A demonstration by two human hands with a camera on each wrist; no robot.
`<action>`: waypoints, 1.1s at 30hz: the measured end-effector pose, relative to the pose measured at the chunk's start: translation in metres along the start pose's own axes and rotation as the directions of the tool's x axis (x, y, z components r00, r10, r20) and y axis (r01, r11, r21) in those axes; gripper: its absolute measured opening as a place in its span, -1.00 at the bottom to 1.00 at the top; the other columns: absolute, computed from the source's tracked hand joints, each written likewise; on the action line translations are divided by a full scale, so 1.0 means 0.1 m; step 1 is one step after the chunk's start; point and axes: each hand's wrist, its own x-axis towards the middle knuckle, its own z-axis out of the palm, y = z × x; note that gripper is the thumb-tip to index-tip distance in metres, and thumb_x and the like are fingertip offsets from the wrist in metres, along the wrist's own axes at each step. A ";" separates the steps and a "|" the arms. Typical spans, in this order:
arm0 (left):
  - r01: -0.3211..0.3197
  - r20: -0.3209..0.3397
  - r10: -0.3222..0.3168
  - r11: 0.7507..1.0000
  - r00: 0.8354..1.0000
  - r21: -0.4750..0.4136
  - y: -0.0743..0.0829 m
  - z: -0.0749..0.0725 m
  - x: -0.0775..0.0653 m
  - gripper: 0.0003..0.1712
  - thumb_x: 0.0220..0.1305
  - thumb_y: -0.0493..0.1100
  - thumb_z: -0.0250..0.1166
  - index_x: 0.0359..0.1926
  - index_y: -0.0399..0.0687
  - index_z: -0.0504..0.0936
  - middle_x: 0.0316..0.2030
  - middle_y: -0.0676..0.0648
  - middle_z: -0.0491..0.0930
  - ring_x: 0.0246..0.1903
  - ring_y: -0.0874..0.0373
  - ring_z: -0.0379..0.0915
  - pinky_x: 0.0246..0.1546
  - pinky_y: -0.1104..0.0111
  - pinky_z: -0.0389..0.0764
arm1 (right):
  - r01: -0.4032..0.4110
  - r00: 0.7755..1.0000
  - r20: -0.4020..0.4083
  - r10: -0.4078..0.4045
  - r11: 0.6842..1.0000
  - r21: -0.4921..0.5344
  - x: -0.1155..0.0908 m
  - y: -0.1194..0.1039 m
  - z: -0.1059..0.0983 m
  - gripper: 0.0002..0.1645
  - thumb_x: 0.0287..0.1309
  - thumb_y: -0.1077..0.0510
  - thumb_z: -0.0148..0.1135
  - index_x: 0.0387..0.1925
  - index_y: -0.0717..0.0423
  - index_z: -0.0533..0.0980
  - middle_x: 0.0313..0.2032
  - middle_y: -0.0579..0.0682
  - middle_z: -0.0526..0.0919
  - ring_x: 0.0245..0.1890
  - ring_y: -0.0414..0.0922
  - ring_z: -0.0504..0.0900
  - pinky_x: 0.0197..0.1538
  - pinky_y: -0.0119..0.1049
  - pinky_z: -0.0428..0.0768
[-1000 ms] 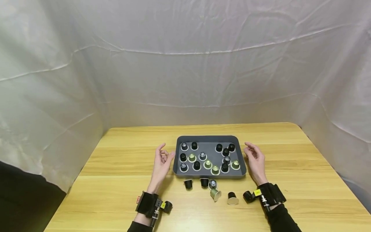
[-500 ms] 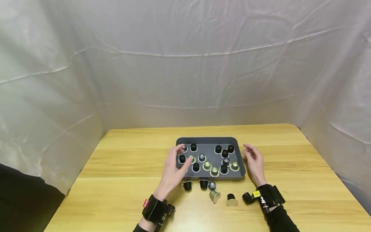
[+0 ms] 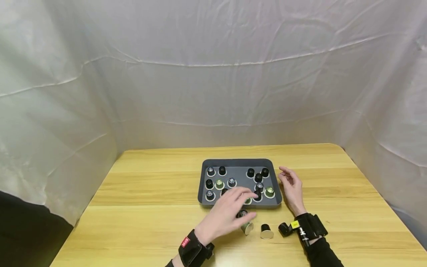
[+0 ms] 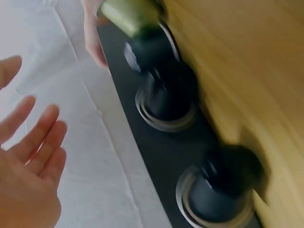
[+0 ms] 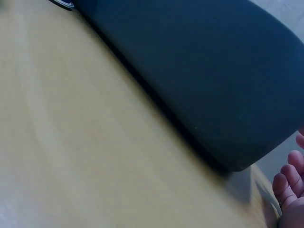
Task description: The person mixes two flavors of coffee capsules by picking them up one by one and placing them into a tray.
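Note:
My left hand (image 3: pixel 227 215) is over the front edge of a dark grey tray (image 3: pixel 201 187), fingers spread and thumb apart, holding nothing. Just beyond its thumb, a green coffee capsule (image 3: pixel 248 228) lies on its side, with a dark silver-topped capsule (image 3: pixel 243 213) partly covered behind it. In the left wrist view, black capsules (image 4: pixel 216 197) sit along the tray's front wall; the hand hides them from the head camera. My right hand (image 3: pixel 293 191) rests beside the tray's right edge, fingers loosely bent and nothing in them. Whether it touches the rim is unclear.
Inside the tray stand several black capsules (image 3: pixel 209 184), green capsules (image 3: pixel 269 192) and silver-grey capsules (image 3: pixel 231 182), lids down. Another black capsule (image 3: pixel 265 230) with a pale lid lies on the wooden table (image 3: pixel 146 215) in front. A pale curtain (image 3: pixel 213 92) surrounds the table.
My left hand has swung right from beside the tray's left edge, across its left part, to the loose capsules in front. The right hand stays put, and no capsule has visibly moved.

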 end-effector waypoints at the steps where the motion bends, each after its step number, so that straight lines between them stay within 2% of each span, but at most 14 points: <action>1: -0.030 0.017 0.029 0.999 0.999 0.030 0.03 0.01 0.01 -0.45 0.41 0.20 0.18 0.29 0.10 0.47 0.25 0.03 0.53 0.29 0.17 0.42 0.41 0.19 0.44 | 0.003 1.000 0.000 -0.003 1.000 0.001 0.00 0.00 0.00 -0.59 0.39 0.29 0.13 0.22 0.31 0.49 -0.23 -0.27 0.51 -0.27 -0.39 0.48 -0.21 -0.62 0.52; 4: -0.103 0.074 0.096 0.989 0.993 0.105 0.11 0.06 0.03 -0.46 0.42 0.26 0.14 0.28 0.14 0.49 0.22 0.09 0.54 0.27 0.21 0.43 0.43 0.28 0.40 | 0.019 1.000 -0.002 -0.019 1.000 -0.006 0.00 0.02 0.00 -0.60 0.39 0.29 0.14 0.21 0.31 0.49 -0.23 -0.26 0.52 -0.28 -0.39 0.47 -0.22 -0.62 0.51; 10: -0.152 0.189 0.122 0.976 0.974 0.155 0.23 0.15 0.05 -0.44 0.41 0.32 0.11 0.25 0.16 0.54 0.18 0.15 0.57 0.24 0.24 0.46 0.41 0.36 0.41 | 0.030 0.999 -0.010 -0.031 0.999 -0.012 -0.01 0.01 0.00 -0.61 0.38 0.30 0.14 0.19 0.32 0.51 -0.24 -0.25 0.52 -0.29 -0.38 0.47 -0.24 -0.63 0.50; 17: -0.192 0.210 0.147 0.958 0.967 0.213 0.26 0.26 0.04 -0.52 0.40 0.27 0.16 0.19 0.19 0.59 0.15 0.18 0.60 0.20 0.26 0.50 0.37 0.40 0.44 | 0.024 1.000 -0.006 -0.024 1.000 -0.004 0.00 0.00 0.01 -0.58 0.34 0.35 0.15 0.20 0.38 0.48 -0.20 -0.18 0.54 -0.30 -0.36 0.46 -0.25 -0.62 0.50; 21: -0.198 0.234 0.144 0.954 0.962 0.226 0.27 0.31 0.03 -0.56 0.43 0.24 0.15 0.18 0.21 0.60 0.13 0.20 0.60 0.18 0.27 0.51 0.34 0.42 0.45 | 0.031 1.000 -0.005 -0.031 0.999 -0.010 0.00 0.00 0.01 -0.59 0.34 0.35 0.15 0.19 0.36 0.50 -0.21 -0.19 0.53 -0.29 -0.37 0.46 -0.25 -0.63 0.50; 27: -0.201 0.256 0.136 0.948 0.957 0.249 0.28 0.34 0.02 -0.57 0.40 0.20 0.22 0.18 0.22 0.61 0.10 0.21 0.62 0.13 0.30 0.52 0.31 0.45 0.46 | 0.036 0.999 -0.001 -0.036 0.999 -0.017 0.00 0.00 0.00 -0.59 0.34 0.36 0.16 0.19 0.33 0.51 -0.20 -0.19 0.54 -0.27 -0.37 0.47 -0.22 -0.64 0.49; 33: -0.214 0.297 0.133 0.941 0.945 0.261 0.29 0.36 -0.01 -0.57 0.36 0.16 0.27 0.19 0.23 0.59 0.10 0.21 0.62 0.14 0.30 0.52 0.29 0.44 0.48 | 0.039 0.999 -0.011 -0.039 0.999 -0.023 -0.01 -0.01 0.01 -0.58 0.30 0.39 0.17 0.18 0.36 0.51 -0.20 -0.17 0.54 -0.27 -0.37 0.48 -0.21 -0.65 0.49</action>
